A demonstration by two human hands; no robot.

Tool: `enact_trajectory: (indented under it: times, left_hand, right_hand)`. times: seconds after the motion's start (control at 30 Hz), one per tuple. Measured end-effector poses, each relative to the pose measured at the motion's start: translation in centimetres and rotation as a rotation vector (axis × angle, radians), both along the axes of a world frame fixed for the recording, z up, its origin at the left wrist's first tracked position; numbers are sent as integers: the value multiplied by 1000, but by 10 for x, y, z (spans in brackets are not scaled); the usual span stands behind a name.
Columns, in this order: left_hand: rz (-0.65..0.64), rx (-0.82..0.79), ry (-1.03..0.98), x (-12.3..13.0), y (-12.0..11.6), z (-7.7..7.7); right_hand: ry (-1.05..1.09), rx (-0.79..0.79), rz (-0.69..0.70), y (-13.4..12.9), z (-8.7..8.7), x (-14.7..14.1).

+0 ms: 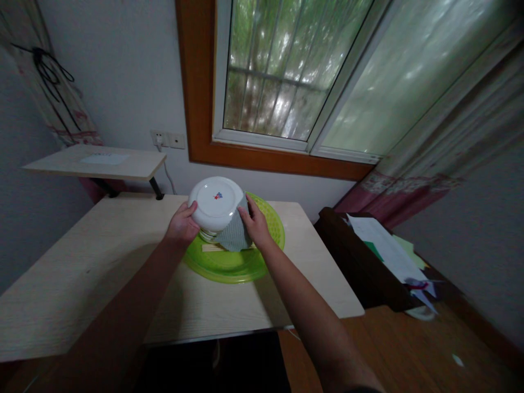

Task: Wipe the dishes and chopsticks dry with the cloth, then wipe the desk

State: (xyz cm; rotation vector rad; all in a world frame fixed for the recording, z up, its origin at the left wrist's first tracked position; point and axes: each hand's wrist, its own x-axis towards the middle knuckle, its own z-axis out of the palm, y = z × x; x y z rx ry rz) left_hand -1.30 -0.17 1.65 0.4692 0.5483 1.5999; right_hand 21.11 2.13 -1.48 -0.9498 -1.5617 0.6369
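Note:
My left hand (183, 223) grips the left side of a white bowl (216, 202), its thumb lying on the rim of the base. The bowl is tilted so that its underside, with a small red and blue mark, faces me. My right hand (255, 221) is closed on a grey-green cloth (234, 233) and presses it against the bowl's right side. Below them lies a round green tray (239, 274). Light wooden chopsticks (210, 248) rest on the tray, partly covered by the cloth. Another white dish (207, 237) shows just under the bowl; most of it is hidden.
The tray stands on a pale wooden table (123, 262). A small raised shelf (135, 168) with a paper on it is at the back left. Behind is a window (282, 71). To the right, a dark brown piece of furniture (347, 262) carries papers (380, 240).

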Motion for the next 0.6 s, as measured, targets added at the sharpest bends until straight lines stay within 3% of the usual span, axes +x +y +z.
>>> enact_trajectory:
  times: [0.27,0.4,0.6]
  left_hand:
    - [-20,14,55,-1,1,-6]
    - [-25,5,83,0,2,-6]
    - [-9,39,100,5,2,-3]
  right_hand:
    - [279,-229,232,0,11,0]
    - [358,-346,280,-4,14,2]
    - [374,-305,288,-7,17,1]
